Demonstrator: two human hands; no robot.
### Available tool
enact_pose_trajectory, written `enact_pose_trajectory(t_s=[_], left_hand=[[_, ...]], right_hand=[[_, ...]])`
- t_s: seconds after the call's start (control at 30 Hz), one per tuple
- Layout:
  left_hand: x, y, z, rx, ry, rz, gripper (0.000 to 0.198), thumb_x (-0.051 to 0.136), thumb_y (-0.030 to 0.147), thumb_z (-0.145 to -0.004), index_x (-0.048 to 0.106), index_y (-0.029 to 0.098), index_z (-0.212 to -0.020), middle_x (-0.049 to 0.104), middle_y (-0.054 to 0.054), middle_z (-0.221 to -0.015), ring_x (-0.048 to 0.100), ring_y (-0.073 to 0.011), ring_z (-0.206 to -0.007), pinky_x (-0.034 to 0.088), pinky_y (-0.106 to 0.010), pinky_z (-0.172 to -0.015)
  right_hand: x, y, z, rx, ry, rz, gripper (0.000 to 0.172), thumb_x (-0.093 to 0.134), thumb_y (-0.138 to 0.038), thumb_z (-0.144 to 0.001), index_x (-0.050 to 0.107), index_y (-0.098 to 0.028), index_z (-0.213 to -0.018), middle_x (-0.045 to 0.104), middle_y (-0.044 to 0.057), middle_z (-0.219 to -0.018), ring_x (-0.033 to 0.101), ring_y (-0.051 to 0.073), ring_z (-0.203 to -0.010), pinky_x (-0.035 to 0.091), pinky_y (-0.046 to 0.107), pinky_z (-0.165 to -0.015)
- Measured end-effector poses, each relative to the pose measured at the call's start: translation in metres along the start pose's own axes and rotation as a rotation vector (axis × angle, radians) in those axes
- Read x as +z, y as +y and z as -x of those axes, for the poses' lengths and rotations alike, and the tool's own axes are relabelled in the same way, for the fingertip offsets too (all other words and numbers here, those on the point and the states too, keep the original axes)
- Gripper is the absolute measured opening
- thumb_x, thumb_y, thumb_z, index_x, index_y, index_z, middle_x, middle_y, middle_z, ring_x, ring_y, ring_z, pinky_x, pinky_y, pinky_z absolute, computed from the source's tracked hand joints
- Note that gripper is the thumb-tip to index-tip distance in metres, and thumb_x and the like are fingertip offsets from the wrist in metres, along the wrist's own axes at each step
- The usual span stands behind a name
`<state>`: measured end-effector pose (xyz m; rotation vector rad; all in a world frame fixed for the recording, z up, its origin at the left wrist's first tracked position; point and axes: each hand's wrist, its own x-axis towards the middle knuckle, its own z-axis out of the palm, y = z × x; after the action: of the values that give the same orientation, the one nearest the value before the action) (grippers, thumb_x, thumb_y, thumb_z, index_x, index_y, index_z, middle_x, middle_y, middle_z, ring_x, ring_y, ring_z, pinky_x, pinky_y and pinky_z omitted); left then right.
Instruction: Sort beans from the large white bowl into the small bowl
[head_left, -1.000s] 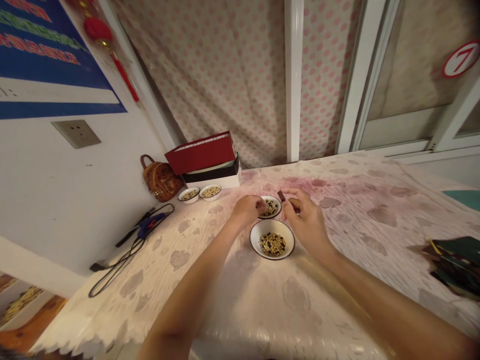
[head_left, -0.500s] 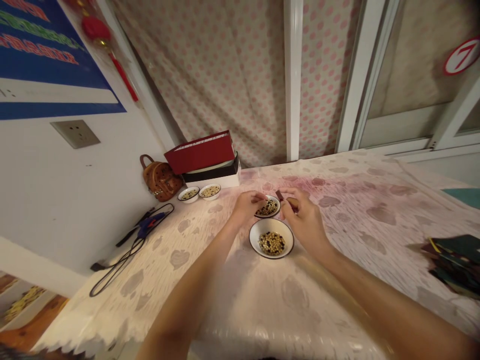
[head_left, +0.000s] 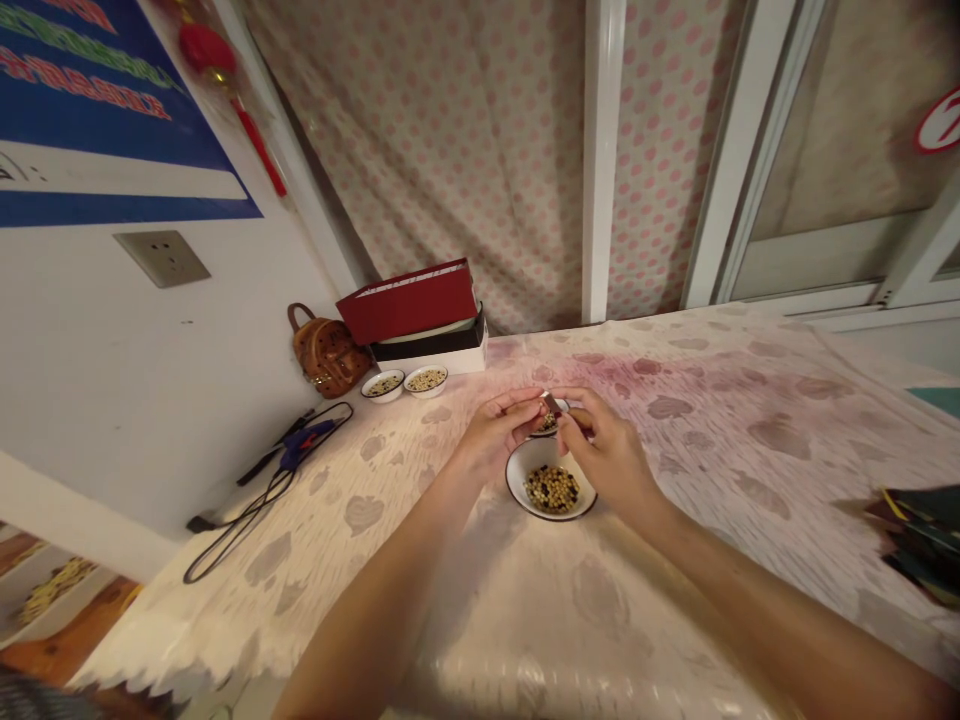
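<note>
Head view: right hand [head_left: 609, 452] pinching a reddish sliver [head_left: 552, 403], left hand [head_left: 495, 432] curled beside, above round enamel bowl [head_left: 519, 482]

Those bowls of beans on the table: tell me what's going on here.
A person is working with bare hands over white bowls of mixed pale and dark beans. The right hand pinches a small reddish item above a small bowl, the left hand close beside it. A larger bowl sits nearer the person; two more small bowls stand by a red box.
</note>
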<state>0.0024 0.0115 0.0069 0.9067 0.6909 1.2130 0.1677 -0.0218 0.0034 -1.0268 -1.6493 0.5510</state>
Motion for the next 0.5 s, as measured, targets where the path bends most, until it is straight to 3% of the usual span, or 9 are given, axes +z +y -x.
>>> enact_pose_trajectory(t_s=[0.5], left_hand=[[-0.0018,-0.0015,0.0009,0.048,-0.044,-0.105,0.046,0.095,0.025,-0.064,0.076,0.013,-0.104,0.078,-0.006,-0.093,0.072,-0.0145,-0.083,0.053,-0.033,-0.090]], right_hand=[[0.0017,0.0049,-0.0012,-0.022,-0.019,0.070,0.027,0.048,-0.028,-0.093,0.060,-0.021,-0.117,0.063,-0.006,-0.060,0.059,0.017,-0.055,0.041,0.029,-0.062]])
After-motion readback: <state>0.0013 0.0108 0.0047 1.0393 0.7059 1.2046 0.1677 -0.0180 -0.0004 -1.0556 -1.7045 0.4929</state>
